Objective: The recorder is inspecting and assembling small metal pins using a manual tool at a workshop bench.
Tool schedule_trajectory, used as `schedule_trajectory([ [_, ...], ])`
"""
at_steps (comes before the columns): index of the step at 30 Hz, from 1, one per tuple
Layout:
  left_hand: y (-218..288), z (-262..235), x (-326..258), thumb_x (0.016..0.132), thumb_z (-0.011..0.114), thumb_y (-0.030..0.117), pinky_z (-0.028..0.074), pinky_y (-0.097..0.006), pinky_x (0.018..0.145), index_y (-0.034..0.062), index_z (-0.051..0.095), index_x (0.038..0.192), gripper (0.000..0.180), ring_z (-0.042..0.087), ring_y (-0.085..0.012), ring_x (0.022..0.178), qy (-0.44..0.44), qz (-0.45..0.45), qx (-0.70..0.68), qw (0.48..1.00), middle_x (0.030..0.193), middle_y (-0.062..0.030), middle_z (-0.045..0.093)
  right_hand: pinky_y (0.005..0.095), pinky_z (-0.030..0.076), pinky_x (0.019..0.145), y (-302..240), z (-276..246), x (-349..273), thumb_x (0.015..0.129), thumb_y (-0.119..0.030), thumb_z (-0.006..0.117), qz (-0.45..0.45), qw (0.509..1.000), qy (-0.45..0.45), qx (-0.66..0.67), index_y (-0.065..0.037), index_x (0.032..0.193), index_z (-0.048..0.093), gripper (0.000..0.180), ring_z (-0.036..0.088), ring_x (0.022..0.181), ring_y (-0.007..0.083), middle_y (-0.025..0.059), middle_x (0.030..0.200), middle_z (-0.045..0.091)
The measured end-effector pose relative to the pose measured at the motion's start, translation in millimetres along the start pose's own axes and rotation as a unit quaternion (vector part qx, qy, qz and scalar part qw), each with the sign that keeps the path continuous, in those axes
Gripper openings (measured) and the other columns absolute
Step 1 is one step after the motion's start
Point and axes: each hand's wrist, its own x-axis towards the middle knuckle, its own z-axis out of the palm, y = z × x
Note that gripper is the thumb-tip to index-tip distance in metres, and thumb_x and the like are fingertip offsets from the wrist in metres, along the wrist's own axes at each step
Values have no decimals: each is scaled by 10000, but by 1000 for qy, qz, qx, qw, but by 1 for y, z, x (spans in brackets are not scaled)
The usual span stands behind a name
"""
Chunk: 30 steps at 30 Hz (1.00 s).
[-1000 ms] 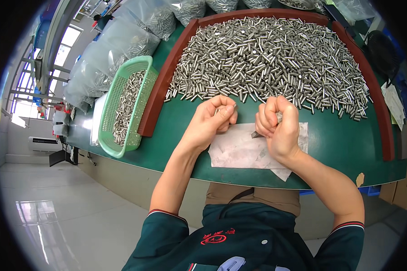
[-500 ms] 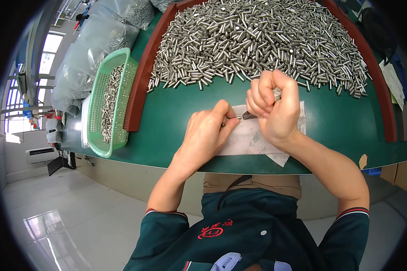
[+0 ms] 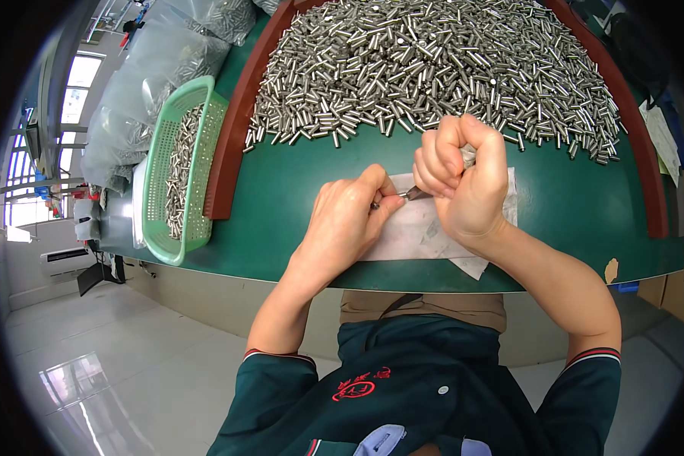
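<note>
At centre frame, over white paper [image 3: 422, 232] on the green tabletop [image 3: 296, 197], the left hand [image 3: 349, 220] pinches a small metal pin [image 3: 391, 199]; the right hand [image 3: 463, 182], fisted shut, grips a thin tool [image 3: 416, 194] touching it. Half a second ago both hands sat lower in frame.

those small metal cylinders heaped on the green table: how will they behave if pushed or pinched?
The metal cylinders look round and smooth, so they would likely roll and scatter when pushed; the brown rim seems to contain them. Shiny surfaces suggest slippery pinching. Probably rigid, and heavy for their size.
</note>
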Motion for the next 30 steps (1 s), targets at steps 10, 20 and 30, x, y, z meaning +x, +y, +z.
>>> schedule_trajectory([
  [10, 2, -4, 4, 709, 637, 75, 380, -379, 466, -7, 495, 668, 169, 504, -320, 478, -19, -12, 3, 1000, 515, -146, 512, 241, 179, 396, 7, 7, -2, 868, -291, 279, -52, 997, -2, -57, -99, 515, 278, 401, 175, 402, 80, -15, 442, 248],
  [20, -1, -7, -1, 757, 630, 99, 346, -254, 452, 1, 528, 717, 147, 434, -126, 470, -16, -34, -25, 999, 549, -57, 503, 235, 178, 390, 8, 1, -3, 860, -227, 286, -49, 997, -15, -63, -83, 529, 281, 362, 198, 409, 72, -10, 457, 268],
  [30, -25, -10, 3, 865, 499, 128, 275, -176, 475, 4, 478, 941, 148, 306, -53, 559, -68, -178, -733, 653, 665, -2, 389, 232, 167, 377, 4, 1, 0, 844, -203, 296, -7, 1000, 9, -10, -86, 518, 280, 346, 201, 393, 64, -16, 441, 261],
])
